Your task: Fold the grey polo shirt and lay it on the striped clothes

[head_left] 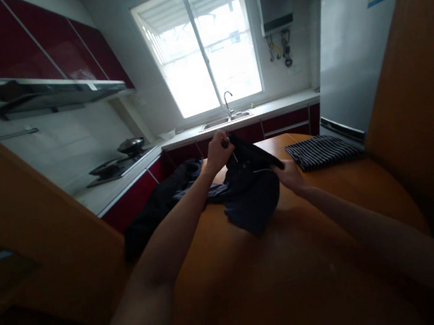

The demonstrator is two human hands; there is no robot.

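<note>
A pair of dark navy shorts with a black waistband and a pale drawstring hangs over the table between my hands. My left hand is closed on the far left end of the waistband. At the waistband's near right end, my right hand grips the edge with its thumb on top. The lower part of the shorts droops toward the wooden table. Left of them lies a loose heap of dark clothes, partly hidden by my left forearm. A black-and-white striped folded garment rests on the table at the right.
Behind the table runs a white counter with a sink and a tap under the window. A stove with a lidded wok is at the left. A fridge stands at the right, and wooden panels flank both sides.
</note>
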